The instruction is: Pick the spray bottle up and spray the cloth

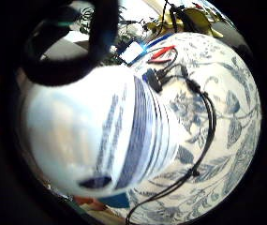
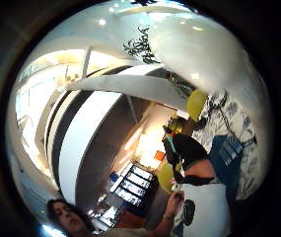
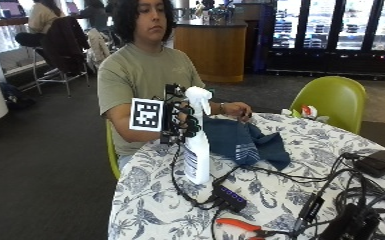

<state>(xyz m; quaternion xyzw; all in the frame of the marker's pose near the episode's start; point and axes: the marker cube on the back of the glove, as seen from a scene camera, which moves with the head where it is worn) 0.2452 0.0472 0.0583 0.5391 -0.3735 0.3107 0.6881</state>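
Outside view: gloved right hand (image 3: 182, 122) wrapped around the neck of a white spray bottle (image 3: 196, 145), fingers curled round it just under the trigger head, bottle upright with its base at or just above the tablecloth; contact with the table not clear. Bare left hand (image 3: 237, 110) resting on the far part of a dark blue cloth (image 3: 245, 142), which lies bunched on the table just right of the bottle. Nozzle pointing right, toward the cloth.

Near the bottle's base, a black USB hub (image 3: 228, 197) with cables running off to the right. At the near edge, orange-handled pliers (image 3: 242, 226). At the far right, a flat black device (image 3: 378, 162) among more cables. All on a round table with a blue-and-white floral tablecloth (image 3: 152, 200). Beyond the table, a lime green chair (image 3: 332, 100).

Little finger side palm view: bottle body (image 1: 100, 140) filling much of the picture, printed label with dark stripes visible, floral tablecloth (image 1: 226, 117) and a black cable (image 1: 208, 131) beside it.

Thumb side palm view: white curve of the bottle (image 2: 204, 54) close by, blue cloth (image 2: 226, 153) on the table beyond it.
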